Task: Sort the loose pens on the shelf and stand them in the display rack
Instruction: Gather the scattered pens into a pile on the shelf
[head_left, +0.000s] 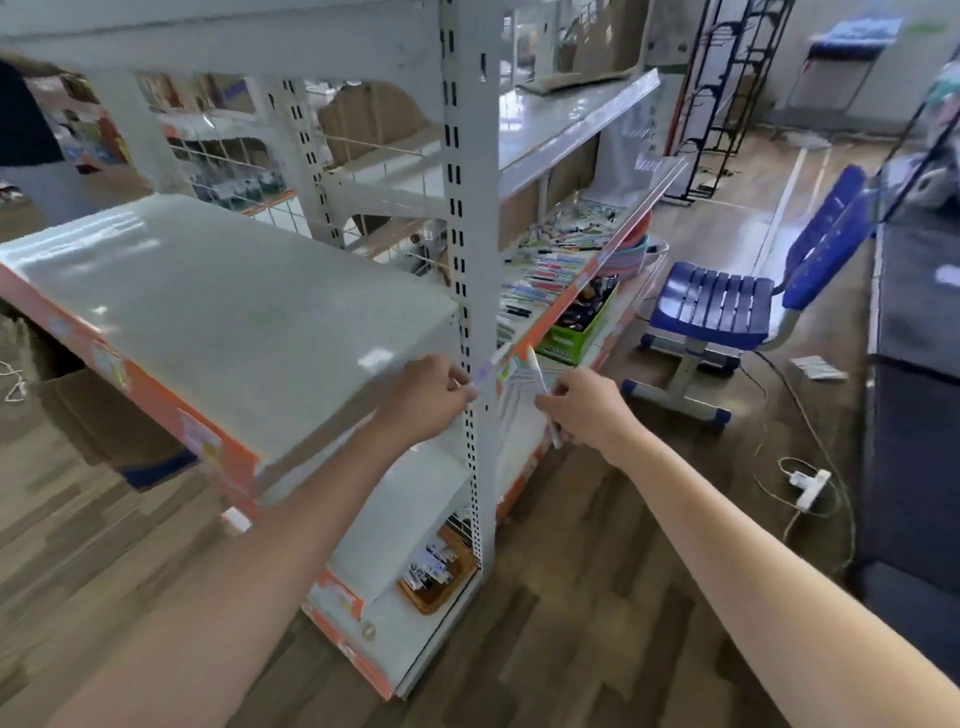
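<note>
So we've got a pen in each hand here: our left hand (431, 397) pinches a pale pen (488, 366) by its lower end, and our right hand (582, 410) has its fingers curled round a white pen (540, 387), both held up in front of the upright post (470, 260), probably so we can compare and sort them. The remaining loose pens (550, 260) lie spread on the shelf (618, 244) beyond. We can't spot a display rack for sure from this angle, and it's all a bit blurry.

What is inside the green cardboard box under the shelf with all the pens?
The green cardboard box holds dark, mostly black items packed together, too blurred to identify. The orange-edged pen shelf above covers the box's far part, so whatever lies deeper inside cannot be seen.
</note>
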